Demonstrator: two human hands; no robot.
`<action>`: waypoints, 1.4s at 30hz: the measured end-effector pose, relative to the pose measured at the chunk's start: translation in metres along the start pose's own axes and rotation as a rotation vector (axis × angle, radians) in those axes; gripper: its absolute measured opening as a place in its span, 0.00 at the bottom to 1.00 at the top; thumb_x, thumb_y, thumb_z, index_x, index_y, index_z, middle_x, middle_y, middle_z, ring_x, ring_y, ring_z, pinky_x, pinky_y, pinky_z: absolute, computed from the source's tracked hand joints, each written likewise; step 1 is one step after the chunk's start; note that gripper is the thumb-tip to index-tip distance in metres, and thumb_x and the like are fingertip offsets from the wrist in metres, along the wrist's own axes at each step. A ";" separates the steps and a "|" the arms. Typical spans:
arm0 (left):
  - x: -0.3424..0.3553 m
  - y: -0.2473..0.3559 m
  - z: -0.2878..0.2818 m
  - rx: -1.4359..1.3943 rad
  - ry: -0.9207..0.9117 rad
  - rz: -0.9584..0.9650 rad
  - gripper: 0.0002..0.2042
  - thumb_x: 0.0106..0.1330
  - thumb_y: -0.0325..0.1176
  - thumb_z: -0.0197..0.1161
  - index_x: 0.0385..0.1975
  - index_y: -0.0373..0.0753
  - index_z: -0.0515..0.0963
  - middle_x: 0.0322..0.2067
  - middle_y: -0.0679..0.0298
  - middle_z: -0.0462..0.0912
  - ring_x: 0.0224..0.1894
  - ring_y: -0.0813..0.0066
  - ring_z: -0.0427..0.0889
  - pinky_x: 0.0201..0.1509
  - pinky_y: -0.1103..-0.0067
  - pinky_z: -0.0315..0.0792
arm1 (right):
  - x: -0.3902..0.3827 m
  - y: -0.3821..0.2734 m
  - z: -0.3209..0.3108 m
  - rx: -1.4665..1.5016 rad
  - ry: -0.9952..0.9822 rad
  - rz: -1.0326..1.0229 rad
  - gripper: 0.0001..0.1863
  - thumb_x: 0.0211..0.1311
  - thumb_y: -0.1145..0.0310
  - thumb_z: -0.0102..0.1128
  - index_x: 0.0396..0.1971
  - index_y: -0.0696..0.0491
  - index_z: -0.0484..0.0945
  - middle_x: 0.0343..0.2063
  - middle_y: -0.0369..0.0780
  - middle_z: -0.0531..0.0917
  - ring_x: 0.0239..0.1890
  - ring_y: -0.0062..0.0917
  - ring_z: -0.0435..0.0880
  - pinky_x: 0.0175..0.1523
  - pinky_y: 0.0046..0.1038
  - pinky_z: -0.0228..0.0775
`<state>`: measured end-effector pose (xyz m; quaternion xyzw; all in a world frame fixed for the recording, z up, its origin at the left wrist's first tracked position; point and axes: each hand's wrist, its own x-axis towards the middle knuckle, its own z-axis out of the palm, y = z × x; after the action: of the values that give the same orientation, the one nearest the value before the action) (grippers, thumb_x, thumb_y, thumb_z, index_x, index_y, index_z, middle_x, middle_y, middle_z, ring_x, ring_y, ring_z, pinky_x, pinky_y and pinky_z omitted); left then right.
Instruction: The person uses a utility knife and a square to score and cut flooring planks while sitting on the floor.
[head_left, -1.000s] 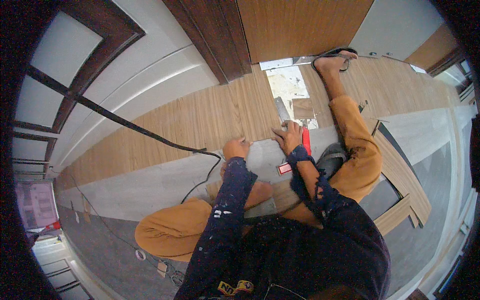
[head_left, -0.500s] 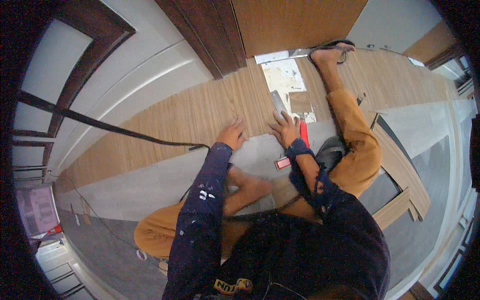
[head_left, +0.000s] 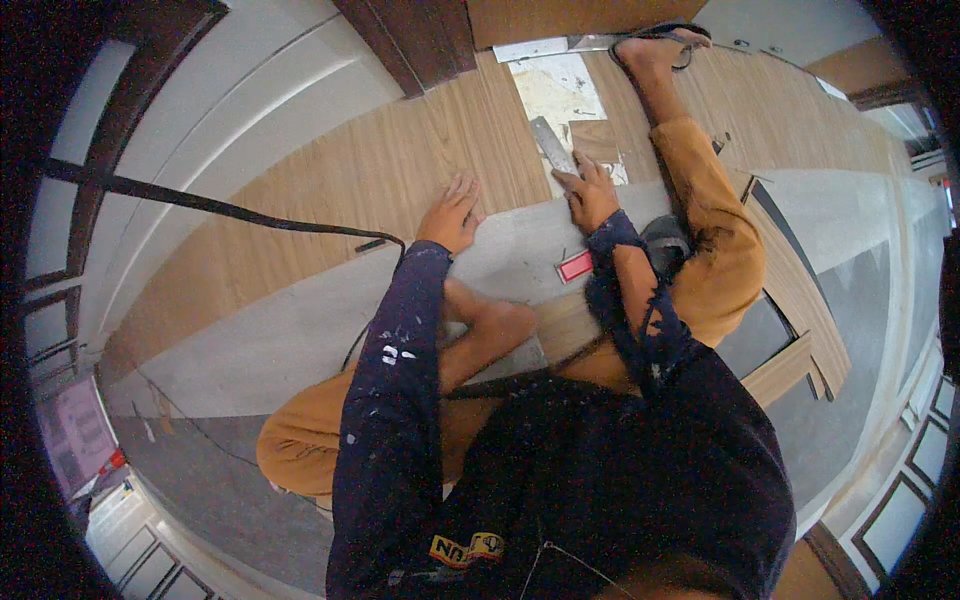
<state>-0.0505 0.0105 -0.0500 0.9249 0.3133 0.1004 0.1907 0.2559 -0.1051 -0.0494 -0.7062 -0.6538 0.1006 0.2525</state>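
My left hand (head_left: 448,218) lies on the wood-look planks (head_left: 350,190) beside the grey floor strip (head_left: 500,260), fingers flat and slightly apart. My right hand (head_left: 592,195) rests with fingers spread at the lower end of a grey metal straight strip (head_left: 548,138), touching it; whatever lies under the palm is hidden. The strip lies along a gap in the planks showing pale patchy subfloor (head_left: 555,85), beside a small loose wood-look square (head_left: 595,135). A small red-and-silver object (head_left: 575,265) lies below my right hand on the grey floor.
My sandalled foot (head_left: 650,60) reaches a wooden door panel (head_left: 555,15). Loose planks (head_left: 810,310) lie at the right. A black strip or cable (head_left: 220,205) runs from the left panelled wall (head_left: 290,90) onto the floor. My crossed legs (head_left: 710,260) surround the work area.
The view has shifted, so the floor sits higher in the picture. My left hand has slid up onto the planks; my right hand has moved up toward the metal strip.
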 end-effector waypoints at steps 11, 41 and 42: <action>0.005 -0.011 -0.017 -0.135 -0.057 -0.072 0.25 0.63 0.37 0.63 0.62 0.40 0.75 0.71 0.53 0.65 0.74 0.47 0.58 0.76 0.59 0.56 | -0.008 -0.035 0.001 -0.208 -0.016 0.072 0.20 0.60 0.57 0.67 0.54 0.38 0.85 0.71 0.48 0.64 0.73 0.53 0.56 0.70 0.59 0.50; 0.039 -0.020 -0.010 -0.108 -0.186 -0.066 0.44 0.52 0.55 0.76 0.72 0.65 0.64 0.79 0.58 0.39 0.79 0.43 0.35 0.77 0.47 0.34 | 0.036 -0.034 0.007 -0.081 -0.148 0.494 0.79 0.26 0.48 0.88 0.78 0.43 0.40 0.76 0.58 0.41 0.77 0.58 0.39 0.68 0.73 0.42; 0.038 -0.021 -0.015 -0.090 -0.218 -0.057 0.47 0.50 0.54 0.77 0.74 0.63 0.61 0.79 0.58 0.38 0.79 0.43 0.35 0.77 0.47 0.34 | 0.040 -0.039 0.008 -0.112 -0.163 0.523 0.80 0.24 0.49 0.88 0.78 0.44 0.39 0.76 0.57 0.42 0.77 0.57 0.41 0.68 0.73 0.43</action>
<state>-0.0367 0.0543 -0.0424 0.9116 0.3121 0.0076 0.2676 0.2230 -0.0636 -0.0302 -0.8534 -0.4721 0.1822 0.1251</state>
